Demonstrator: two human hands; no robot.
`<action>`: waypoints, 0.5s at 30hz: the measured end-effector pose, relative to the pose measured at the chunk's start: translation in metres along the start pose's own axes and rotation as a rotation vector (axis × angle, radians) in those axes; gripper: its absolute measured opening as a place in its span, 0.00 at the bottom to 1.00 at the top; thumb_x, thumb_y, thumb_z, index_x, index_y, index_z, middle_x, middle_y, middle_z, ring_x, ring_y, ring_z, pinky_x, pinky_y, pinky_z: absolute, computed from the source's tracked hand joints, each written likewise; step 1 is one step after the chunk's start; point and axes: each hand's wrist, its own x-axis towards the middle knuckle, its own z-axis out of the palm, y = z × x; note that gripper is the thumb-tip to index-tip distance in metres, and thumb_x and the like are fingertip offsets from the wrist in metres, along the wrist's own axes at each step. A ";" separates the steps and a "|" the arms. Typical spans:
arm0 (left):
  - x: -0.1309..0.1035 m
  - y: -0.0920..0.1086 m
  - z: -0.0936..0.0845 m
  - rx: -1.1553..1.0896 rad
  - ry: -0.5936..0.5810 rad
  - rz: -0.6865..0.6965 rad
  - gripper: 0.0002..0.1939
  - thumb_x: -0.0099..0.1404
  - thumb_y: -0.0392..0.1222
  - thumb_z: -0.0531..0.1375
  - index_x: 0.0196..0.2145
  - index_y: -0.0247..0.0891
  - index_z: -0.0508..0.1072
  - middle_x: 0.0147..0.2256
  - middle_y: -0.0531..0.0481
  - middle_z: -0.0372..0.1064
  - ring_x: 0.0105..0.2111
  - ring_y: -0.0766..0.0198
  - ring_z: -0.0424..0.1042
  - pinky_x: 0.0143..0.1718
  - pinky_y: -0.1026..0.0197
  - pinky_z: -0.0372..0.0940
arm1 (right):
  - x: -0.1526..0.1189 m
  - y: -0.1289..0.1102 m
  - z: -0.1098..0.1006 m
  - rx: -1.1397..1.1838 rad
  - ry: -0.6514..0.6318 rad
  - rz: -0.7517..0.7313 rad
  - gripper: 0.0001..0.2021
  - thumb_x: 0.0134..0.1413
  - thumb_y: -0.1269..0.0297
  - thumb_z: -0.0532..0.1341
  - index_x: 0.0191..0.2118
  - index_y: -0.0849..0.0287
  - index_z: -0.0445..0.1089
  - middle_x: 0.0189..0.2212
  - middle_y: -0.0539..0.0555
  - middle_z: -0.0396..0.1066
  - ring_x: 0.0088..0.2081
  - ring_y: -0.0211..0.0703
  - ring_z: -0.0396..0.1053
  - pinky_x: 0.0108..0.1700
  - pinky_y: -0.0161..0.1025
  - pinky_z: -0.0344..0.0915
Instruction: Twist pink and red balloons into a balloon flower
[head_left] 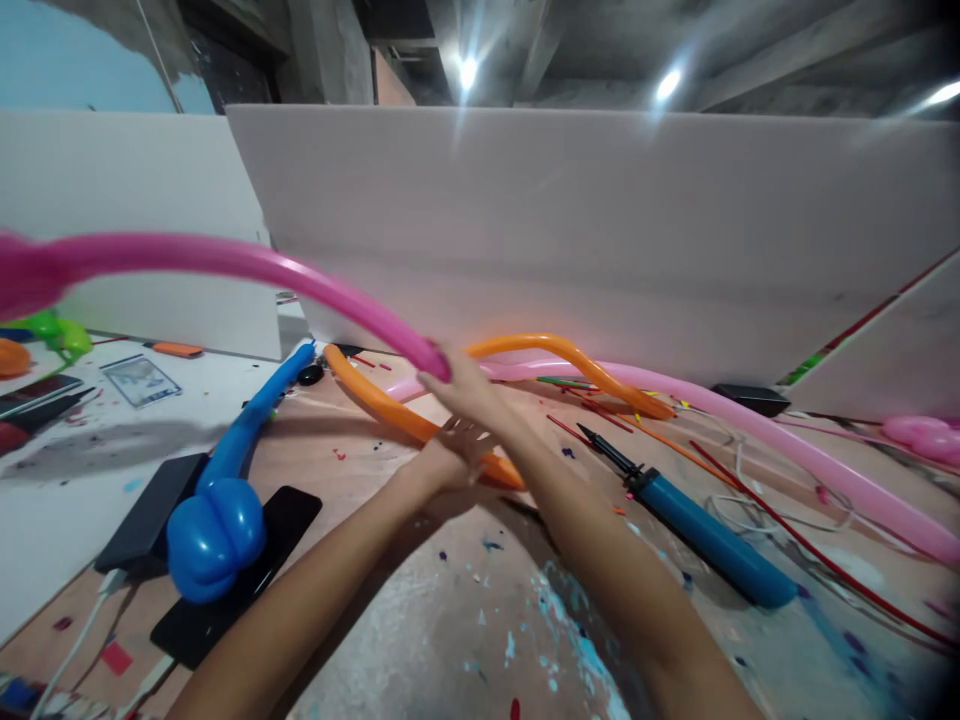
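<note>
My right hand [463,388] is closed around the near end of a long magenta balloon [300,275], which arches up and leaves the view at the left, where it is blurred. Crossing below my right wrist, my left hand [452,455] lies over an orange balloon [386,405], its blurred fingers looking apart. The orange balloon bends in a loop behind both hands. A long light pink balloon [720,410] runs behind them to the right edge. Right of my hands is a blue hand pump [709,530] with a black nozzle.
On the left, a blue twisted balloon [217,535] rests by a black phone [289,525] and a dark power bank [150,520]. White panels [600,230] stand behind the table. Uninflated red balloons [787,530] and a white cable [739,515] lie at right.
</note>
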 end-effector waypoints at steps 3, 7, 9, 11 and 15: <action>0.002 -0.006 -0.005 0.020 -0.094 0.224 0.14 0.57 0.37 0.62 0.42 0.37 0.77 0.49 0.45 0.72 0.52 0.55 0.66 0.59 0.55 0.58 | -0.006 0.055 -0.054 -0.236 0.035 0.084 0.28 0.53 0.64 0.60 0.60 0.61 0.60 0.51 0.63 0.70 0.50 0.53 0.69 0.53 0.50 0.63; 0.005 -0.022 -0.007 0.173 -0.186 0.286 0.16 0.63 0.40 0.55 0.48 0.36 0.73 0.50 0.39 0.70 0.52 0.51 0.65 0.57 0.48 0.57 | -0.039 0.113 -0.097 -0.494 -0.046 0.191 0.24 0.53 0.65 0.60 0.57 0.61 0.64 0.50 0.63 0.71 0.49 0.55 0.70 0.51 0.48 0.64; 0.006 -0.029 -0.012 0.187 -0.211 0.286 0.19 0.63 0.43 0.56 0.50 0.36 0.71 0.51 0.39 0.68 0.53 0.50 0.64 0.57 0.48 0.56 | -0.056 0.127 -0.104 -0.612 -0.122 0.306 0.25 0.53 0.63 0.59 0.57 0.63 0.63 0.46 0.65 0.72 0.45 0.58 0.71 0.47 0.49 0.65; 0.003 -0.035 -0.025 0.199 -0.234 0.291 0.23 0.60 0.47 0.59 0.51 0.38 0.71 0.53 0.40 0.67 0.54 0.49 0.63 0.58 0.48 0.54 | -0.069 0.131 -0.102 -0.724 -0.103 0.331 0.28 0.54 0.60 0.59 0.59 0.65 0.60 0.48 0.68 0.71 0.48 0.62 0.69 0.48 0.52 0.64; -0.021 -0.056 -0.078 0.230 -0.279 0.125 0.24 0.57 0.50 0.59 0.51 0.40 0.72 0.49 0.41 0.71 0.47 0.49 0.70 0.51 0.50 0.61 | -0.080 0.113 -0.088 -0.747 -0.012 0.194 0.29 0.56 0.58 0.57 0.61 0.64 0.58 0.53 0.69 0.65 0.55 0.63 0.62 0.55 0.55 0.60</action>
